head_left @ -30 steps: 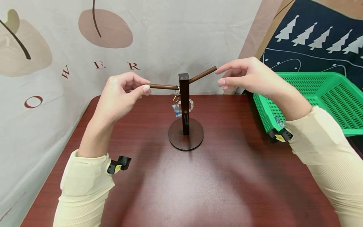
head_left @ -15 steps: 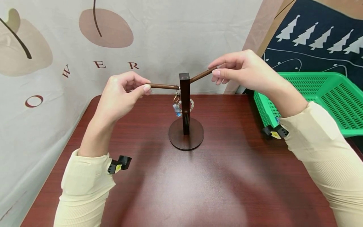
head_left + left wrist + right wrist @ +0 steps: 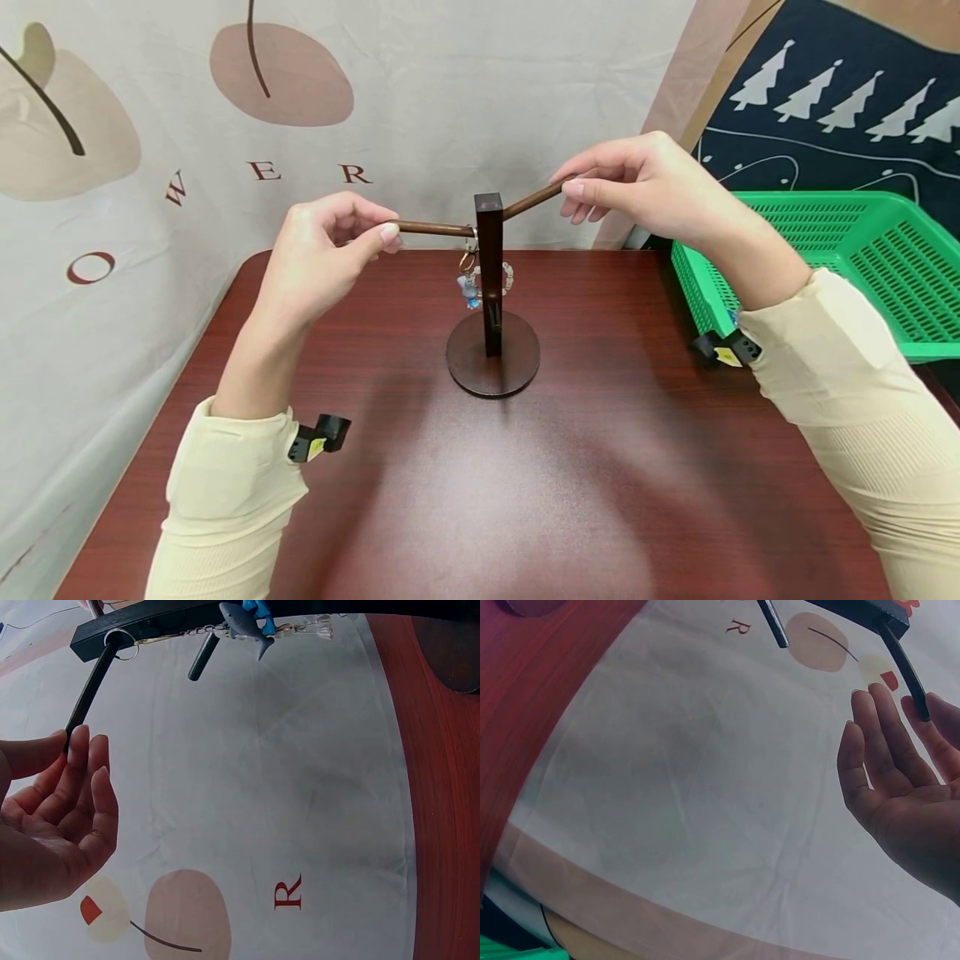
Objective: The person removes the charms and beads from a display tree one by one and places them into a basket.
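A dark wooden stand [image 3: 491, 275] with a round base stands upright on the table, a peg reaching out to each side near its top. My left hand [image 3: 318, 254] pinches the outer end of the left peg [image 3: 435, 228] between thumb and fingers. The tip of the right peg [image 3: 534, 202] is pinched by my right hand [image 3: 637, 183]. From the left peg, close to the post, hangs a keychain [image 3: 469, 287] by its ring; in the left wrist view it carries a grey shark charm [image 3: 244, 622] and a blue piece. Part of it is hidden behind the post.
A green plastic basket [image 3: 877, 217] stands at the table's right, with small bluish items partly hidden by the right sleeve. The reddish-brown table [image 3: 480, 492] ends at the back against a printed cloth [image 3: 450, 100]. A short lower peg [image 3: 202, 658] shows in the left wrist view.
My right hand has moved left from just beside the right peg's tip and now pinches it. The left hand keeps its grip on the left peg.
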Motion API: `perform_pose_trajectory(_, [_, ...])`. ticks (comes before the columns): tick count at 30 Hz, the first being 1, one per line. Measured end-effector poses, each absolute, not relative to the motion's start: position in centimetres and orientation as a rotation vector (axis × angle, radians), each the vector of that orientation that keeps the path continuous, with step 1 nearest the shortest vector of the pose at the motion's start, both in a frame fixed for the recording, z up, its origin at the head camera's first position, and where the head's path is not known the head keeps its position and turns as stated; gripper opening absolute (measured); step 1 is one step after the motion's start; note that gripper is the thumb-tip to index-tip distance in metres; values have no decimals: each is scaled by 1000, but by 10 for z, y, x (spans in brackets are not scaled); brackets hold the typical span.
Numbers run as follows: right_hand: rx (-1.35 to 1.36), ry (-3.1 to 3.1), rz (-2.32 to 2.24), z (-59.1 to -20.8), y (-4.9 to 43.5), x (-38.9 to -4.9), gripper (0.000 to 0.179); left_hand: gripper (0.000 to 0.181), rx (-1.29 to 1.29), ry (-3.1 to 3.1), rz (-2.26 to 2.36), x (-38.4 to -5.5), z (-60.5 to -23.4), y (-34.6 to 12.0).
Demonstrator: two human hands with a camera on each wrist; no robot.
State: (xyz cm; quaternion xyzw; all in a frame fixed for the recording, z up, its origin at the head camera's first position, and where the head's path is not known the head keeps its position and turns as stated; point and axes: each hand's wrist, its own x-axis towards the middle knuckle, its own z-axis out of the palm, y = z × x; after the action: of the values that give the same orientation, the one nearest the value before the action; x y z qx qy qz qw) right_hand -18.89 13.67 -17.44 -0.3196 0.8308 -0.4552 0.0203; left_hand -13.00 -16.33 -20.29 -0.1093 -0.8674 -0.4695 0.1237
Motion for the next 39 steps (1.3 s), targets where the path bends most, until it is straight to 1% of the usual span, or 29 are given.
perform_pose_trajectory(9, [-966, 2611, -1386, -173, 137, -189, 19, 22, -267, -2548, -1416, -128, -204, -162])
perform_pose_trajectory(13, [-966, 2614, -1385, -173, 137, -189, 19, 25, -278, -2551, -1400, -126, -212, -161])
perform_pose_trajectory(17, [-973, 2617, -1378, -173, 137, -189, 19, 23, -290, -2614, -1325, -122, -224, -157])
perform_pose_trajectory(21, [-967, 2620, -1379, -173, 137, -189, 19, 19, -353, -2675, -1277, -117, -236, -150])
perform_pose_trajectory(28, [-955, 2624, -1378, -175, 137, -189, 20, 18, -484, -2672, -1397, -107, -251, -130])
perform_pose_trajectory(34, [-954, 2624, -1381, -175, 137, -188, 20, 21, -545, -2674, -1501, -101, -257, -114])
perform_pose_trajectory(39, [-951, 2622, -1382, -175, 137, -189, 20, 22, -546, -2651, -1545, -100, -261, -104])
